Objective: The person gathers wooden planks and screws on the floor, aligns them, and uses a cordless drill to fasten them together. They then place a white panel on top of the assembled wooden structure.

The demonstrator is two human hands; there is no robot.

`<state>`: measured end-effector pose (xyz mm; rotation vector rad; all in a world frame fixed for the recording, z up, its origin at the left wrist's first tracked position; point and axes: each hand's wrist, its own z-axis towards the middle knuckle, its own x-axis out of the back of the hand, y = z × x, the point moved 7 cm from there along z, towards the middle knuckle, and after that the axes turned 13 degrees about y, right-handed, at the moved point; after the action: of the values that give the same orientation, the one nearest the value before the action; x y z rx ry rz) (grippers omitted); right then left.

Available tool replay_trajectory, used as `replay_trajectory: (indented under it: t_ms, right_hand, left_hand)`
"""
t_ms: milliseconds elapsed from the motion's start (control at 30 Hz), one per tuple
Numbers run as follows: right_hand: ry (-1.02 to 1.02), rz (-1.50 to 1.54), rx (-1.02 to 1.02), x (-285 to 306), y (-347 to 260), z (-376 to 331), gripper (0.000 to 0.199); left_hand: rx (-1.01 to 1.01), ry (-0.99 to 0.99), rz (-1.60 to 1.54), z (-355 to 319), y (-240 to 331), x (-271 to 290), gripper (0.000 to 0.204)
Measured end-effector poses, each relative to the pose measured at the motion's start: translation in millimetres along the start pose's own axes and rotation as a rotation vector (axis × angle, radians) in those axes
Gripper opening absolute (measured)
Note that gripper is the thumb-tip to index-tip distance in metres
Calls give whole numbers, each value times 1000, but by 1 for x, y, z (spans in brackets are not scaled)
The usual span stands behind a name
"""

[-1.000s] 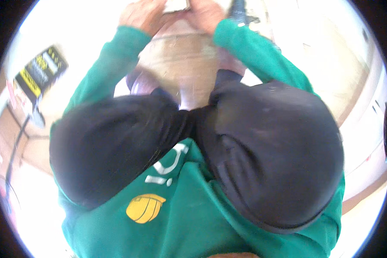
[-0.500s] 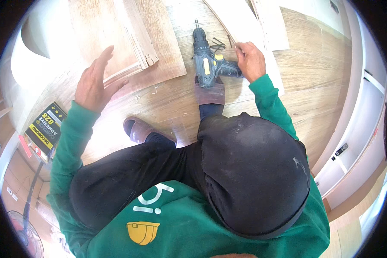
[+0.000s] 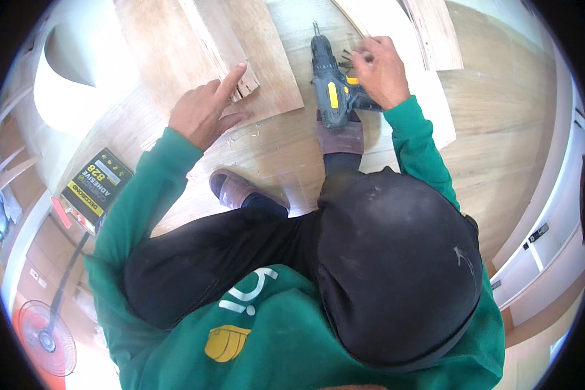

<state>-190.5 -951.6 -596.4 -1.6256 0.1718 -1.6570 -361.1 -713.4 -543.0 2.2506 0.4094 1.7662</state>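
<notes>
My left hand (image 3: 201, 114) is open over the near edge of a plywood board (image 3: 276, 81). Its index finger points at the splintered end of a wooden strip (image 3: 211, 36) lying on that board; whether it touches cannot be told. Beyond my right foot lies a dark grey and yellow cordless drill (image 3: 334, 101), its bit pointing away from me. My right hand (image 3: 383, 75) is by the drill's handle, thumb and fingers curled together at a small pile of dark screws (image 3: 346, 63). What sits between the fingertips is too small and blurred to make out.
Pale boards (image 3: 435, 107) lie on the wood-look floor at the right. On the left stand a black and yellow adhesive can (image 3: 97, 185), a white curved object (image 3: 62, 97) and a fan (image 3: 47, 339). White cabinet frames (image 3: 539, 260) line the right side. My sandalled feet are between the boards.
My left hand has moved right, to the end of the wooden strip. My right hand has closed in on the screws, its fingers more curled. The whole view has shifted slightly.
</notes>
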Motion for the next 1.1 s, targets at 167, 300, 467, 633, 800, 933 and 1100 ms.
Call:
replay_trajectory:
  t_ms: [167,300,467,633,800,933,1100]
  right_hand:
    - [-415,592,-381,-52,-75,-20,15]
    - [-514,854,-705,-102,-80,-49,30]
    - [-489,699,-355,-128,-87,-55,36]
    - [-386,851,-586,-149,-81,-62,25]
    - [-328,1034,-782,-154,-79,-69,22]
    - [-303,1053,-777,-150,-79,-71,19]
    - [-337,1002,-694,-147,-81,-69,20]
  left_hand:
    - [19,107,67,4,-9,-21,55]
    - [-19,150,70,8,-8,-20,44]
    - [-41,190,76,1,-13,-16,41]
    - [-70,255,69,-9,-18,-14,43]
    - [-76,234,91,-7,-21,-14,45]
    - [-58,217,77,-8,-22,-16,46]
    - [-61,215,73,-7,-21,-13,48]
